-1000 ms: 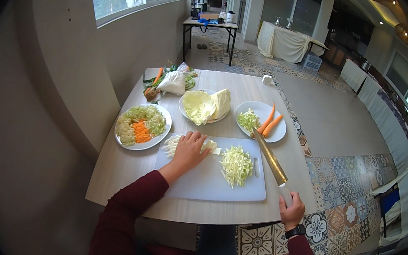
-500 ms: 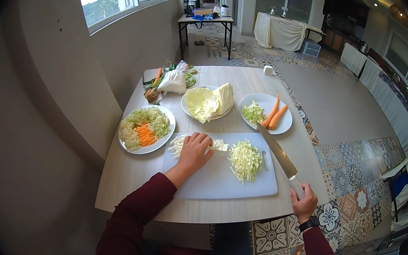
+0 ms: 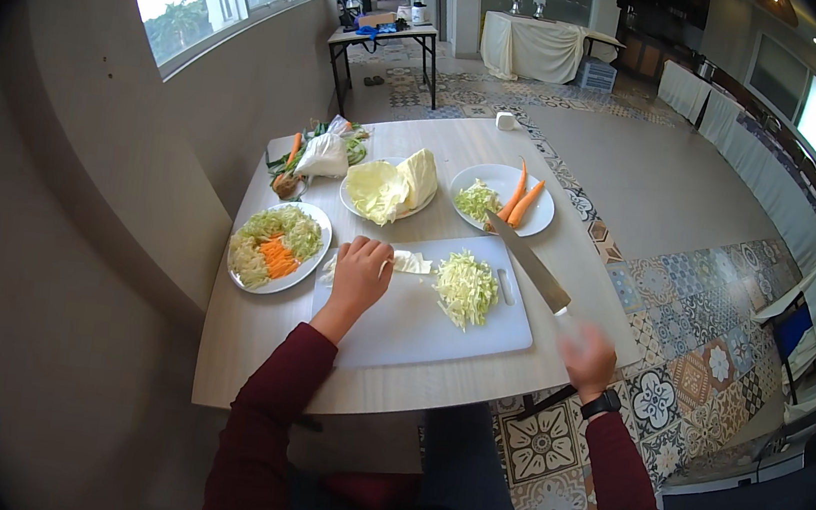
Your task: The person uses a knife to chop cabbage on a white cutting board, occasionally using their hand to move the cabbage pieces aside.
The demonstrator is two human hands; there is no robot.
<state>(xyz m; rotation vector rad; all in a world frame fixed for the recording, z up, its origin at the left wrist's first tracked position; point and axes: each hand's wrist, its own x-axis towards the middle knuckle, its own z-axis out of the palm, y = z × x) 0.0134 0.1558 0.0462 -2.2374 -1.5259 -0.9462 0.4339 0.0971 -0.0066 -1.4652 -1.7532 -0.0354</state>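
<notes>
My left hand [image 3: 360,275] lies over pale cabbage pieces [image 3: 411,262] on the white cutting board [image 3: 418,342], its fingers curled down onto them. Part of the cabbage is hidden under the palm. To the right on the same board sits a heap of shredded cabbage [image 3: 465,290]. My right hand [image 3: 588,360], with a dark watch at the wrist, is at the white handle of a large kitchen knife [image 3: 535,270], right of the board. Motion smears its fingers, so their grip cannot be made out. The blade points away, its tip at the rim of the right plate.
Around the board stand a plate [image 3: 316,262] of shredded vegetables, a plate with cabbage leaves [image 3: 380,191], and a plate [image 3: 535,224] with carrots [image 3: 524,205] and shreds. Vegetables and a white bag [image 3: 324,157] lie at the far left. A small white object [image 3: 506,121] stands at the far edge.
The whole view has shifted, moving the table up and left in the picture. My right hand, clearly wrapped round the knife handle before, is now blurred. The left hand stays on the cabbage.
</notes>
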